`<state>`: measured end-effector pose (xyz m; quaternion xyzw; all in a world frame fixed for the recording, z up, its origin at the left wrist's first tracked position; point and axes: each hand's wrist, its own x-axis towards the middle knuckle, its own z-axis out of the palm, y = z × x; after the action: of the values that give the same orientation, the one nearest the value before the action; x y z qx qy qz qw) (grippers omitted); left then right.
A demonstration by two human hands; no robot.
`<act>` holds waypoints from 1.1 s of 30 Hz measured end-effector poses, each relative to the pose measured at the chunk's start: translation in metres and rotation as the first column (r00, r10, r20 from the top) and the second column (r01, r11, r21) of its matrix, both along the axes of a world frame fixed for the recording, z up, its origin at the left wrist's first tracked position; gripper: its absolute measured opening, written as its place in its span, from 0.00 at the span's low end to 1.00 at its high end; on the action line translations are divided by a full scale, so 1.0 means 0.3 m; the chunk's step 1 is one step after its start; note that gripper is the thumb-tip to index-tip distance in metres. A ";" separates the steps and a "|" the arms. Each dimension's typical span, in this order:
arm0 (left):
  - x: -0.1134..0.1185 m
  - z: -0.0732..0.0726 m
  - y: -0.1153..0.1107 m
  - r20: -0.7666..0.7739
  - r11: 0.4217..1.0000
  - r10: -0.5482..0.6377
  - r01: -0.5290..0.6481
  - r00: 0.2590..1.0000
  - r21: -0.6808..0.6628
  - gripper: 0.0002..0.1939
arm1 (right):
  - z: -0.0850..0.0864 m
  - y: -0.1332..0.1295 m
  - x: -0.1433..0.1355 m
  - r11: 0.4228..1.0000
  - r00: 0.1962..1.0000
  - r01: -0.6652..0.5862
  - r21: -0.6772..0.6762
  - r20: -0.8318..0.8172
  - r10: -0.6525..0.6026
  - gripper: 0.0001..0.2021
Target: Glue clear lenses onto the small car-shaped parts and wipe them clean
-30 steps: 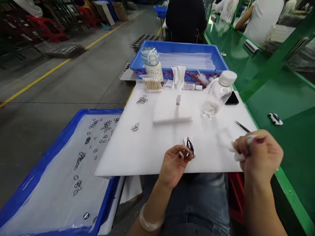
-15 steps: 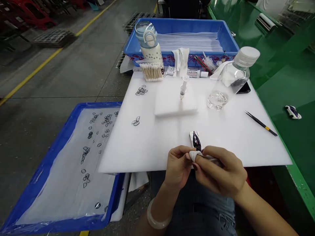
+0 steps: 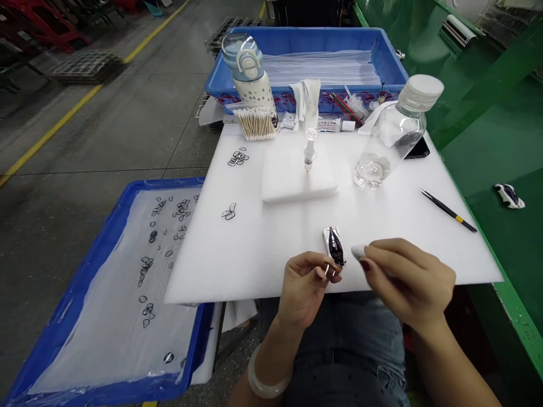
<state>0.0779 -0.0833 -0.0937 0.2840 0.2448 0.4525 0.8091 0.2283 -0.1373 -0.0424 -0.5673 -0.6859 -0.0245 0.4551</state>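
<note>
Pinches a small part [image 3: 330, 272] between thumb and fingertips of the left hand [image 3: 302, 289], nearly closed (mostly covered, so cannot tell its full shape). Holds a white cloth [image 3: 358, 251] at the tips of the right hand [image 3: 409, 280], with thumb and forefinger close together, apart from the left hand. Has the car [image 3: 334, 244] flat on the white bench [image 3: 271, 243], just beyond the left fingertips (touching or not, cannot tell). Has a blue tray [image 3: 106, 390] of dark rings [image 3: 145, 270] well to the left of the left hand. Forward and left of that hand, has two clusters of rings [image 3: 229, 212]; forward and right of the right hand, has tweezers [image 3: 448, 211] and, well apart on the green bench [image 3: 487, 135], a second car [image 3: 509, 195]. Farther beyond the left hand, has a block [image 3: 292, 189] bearing an upright syringe [image 3: 309, 154], with a bottle [image 3: 375, 161] beyond the right; farthest, swabs [image 3: 255, 125], a flask [image 3: 257, 89] and a blue bin [image 3: 392, 65].
</note>
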 end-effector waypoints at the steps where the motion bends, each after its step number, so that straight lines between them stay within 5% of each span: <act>1: -0.011 0.003 0.006 -0.047 0.999 0.016 -0.013 0.999 0.047 0.12 | -0.014 0.004 0.010 0.999 0.996 0.025 -0.038 -0.081 -0.028 0.06; 4: -0.048 0.008 0.026 -0.313 0.940 0.166 -0.054 0.935 0.336 0.08 | -0.064 0.010 0.042 0.971 0.951 0.051 -0.234 -0.287 -0.119 0.02; 7: -0.065 0.004 0.037 -0.545 0.726 0.480 0.037 0.688 0.687 0.07 | -0.111 0.014 0.054 0.924 0.907 0.028 -0.381 -0.380 -0.184 0.02; 9: -0.056 -0.002 0.036 -0.543 0.569 0.626 0.148 0.560 0.809 0.08 | -0.129 0.018 0.050 0.910 0.893 0.030 -0.415 -0.398 -0.211 0.02; 12: -0.030 -0.011 0.026 -0.482 0.410 0.701 0.255 0.526 0.875 0.07 | -0.135 0.026 0.042 0.899 0.898 0.009 -0.438 -0.391 -0.200 0.03; 14: -0.017 -0.015 0.022 -0.462 0.360 0.711 0.289 0.530 0.887 0.07 | -0.134 0.032 0.039 0.891 0.920 -0.012 -0.453 -0.354 -0.167 0.03; 20: -0.011 -0.022 0.029 -0.494 0.362 0.714 0.342 0.496 0.867 0.07 | -0.138 0.036 0.038 0.876 0.958 -0.018 -0.482 -0.257 -0.122 0.03; 28: -0.031 -0.015 0.035 -0.599 0.499 0.644 0.331 0.477 0.801 0.11 | -0.133 0.037 0.041 0.857 0.960 -0.047 -0.513 -0.259 -0.103 0.04; 33: -0.036 -0.017 0.040 -0.639 0.530 0.626 0.358 0.447 0.769 0.11 | -0.134 0.035 0.037 0.863 0.966 -0.043 -0.504 -0.242 -0.093 0.04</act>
<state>0.0671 -0.0714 -0.0989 0.7957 0.4029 0.3657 0.2661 0.2393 -0.1267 -0.0826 -0.6737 -0.5957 0.2238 0.3756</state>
